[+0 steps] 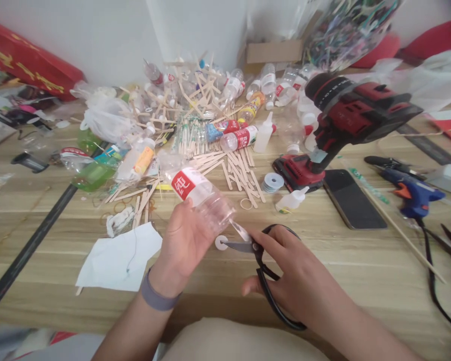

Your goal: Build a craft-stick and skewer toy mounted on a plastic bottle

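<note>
Gotta say, the bag of shredded stuff (348, 35) runs off my top edge, the bottle pile (225, 85) is mostly blur, and my palm (186, 240) hides some bottle base (214, 213).

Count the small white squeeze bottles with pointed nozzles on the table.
2. The taller bottle is just left of the drill; the smaller bottle is nearer the person, between the spool and the phone. More may be hidden in the clutter.

Left hand (184, 240) grips clear bottle (205, 195), red-and-white label. Right hand (298, 271) holds black-handled scissors (263, 255), blades open, one tip at bottle's base.
</note>
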